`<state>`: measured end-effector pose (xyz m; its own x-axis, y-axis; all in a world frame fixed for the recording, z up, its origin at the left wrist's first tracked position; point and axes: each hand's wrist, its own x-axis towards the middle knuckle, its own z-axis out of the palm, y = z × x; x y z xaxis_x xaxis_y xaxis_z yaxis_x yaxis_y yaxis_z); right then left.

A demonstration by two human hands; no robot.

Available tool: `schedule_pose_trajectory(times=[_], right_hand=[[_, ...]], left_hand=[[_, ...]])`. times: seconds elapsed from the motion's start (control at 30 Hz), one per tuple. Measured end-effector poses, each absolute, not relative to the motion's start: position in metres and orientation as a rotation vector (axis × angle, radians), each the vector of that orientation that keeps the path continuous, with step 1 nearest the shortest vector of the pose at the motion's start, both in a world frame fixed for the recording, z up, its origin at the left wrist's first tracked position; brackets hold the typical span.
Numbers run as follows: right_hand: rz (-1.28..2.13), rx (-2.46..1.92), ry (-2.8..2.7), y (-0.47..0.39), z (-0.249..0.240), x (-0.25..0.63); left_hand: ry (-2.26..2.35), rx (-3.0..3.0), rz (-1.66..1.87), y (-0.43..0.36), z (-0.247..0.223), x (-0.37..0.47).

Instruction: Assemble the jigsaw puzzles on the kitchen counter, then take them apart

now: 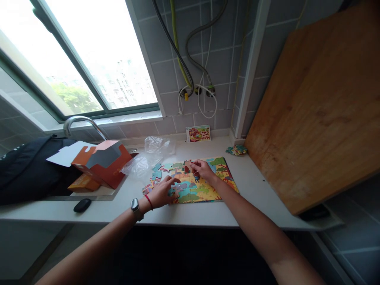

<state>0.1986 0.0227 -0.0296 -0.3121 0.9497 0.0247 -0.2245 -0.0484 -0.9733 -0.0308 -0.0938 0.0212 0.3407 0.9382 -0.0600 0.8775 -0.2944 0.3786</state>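
Note:
A colourful jigsaw puzzle [208,192] lies on the white counter, its animal scene largely joined on the right. Over its upper middle, my right hand [203,169] is closed in a pinch on a small puzzle piece [188,165], partly covered by the fingers. My left hand [163,190] is low over the lower left corner, fingers apart and bent, touching or just above the pieces there. Beyond it, loose puzzle pieces [156,172] lie along the left side. What is under the left palm is hidden.
A small pile of puzzle pieces [236,150] and a picture card [198,133] are at the back. Crumpled clear plastic [145,160], an open orange box [109,166], a black mouse-shaped object [82,205] and a dark bag [26,170] stand left. A wooden board [320,111] leans right.

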Motion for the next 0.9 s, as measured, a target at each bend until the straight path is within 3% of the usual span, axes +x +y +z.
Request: schedule_pose_trajectory(times=[0.23, 0.63, 0.77, 0.9], right_hand=[[1.486, -0.881, -1.291, 0.012, -0.033, 0.204], [0.961, -1.061, -1.133, -0.048, -0.034, 0.192], [1.037, -0.972, -1.226, -0.076, -0.044, 0.176], [1.223, -0.923, -1.262, -0.092, -0.043, 0.169]], left_hand=[[1.659, 2.170, 0.396, -0.104, 0.000, -0.023], [1.490, 2.207, 0.912, -0.133, -0.011, -0.001], [1.466, 2.237, 1.190, -0.128, 0.002, 0.002], [1.423, 2.361, 1.163, -0.117, 0.013, 0.002]])
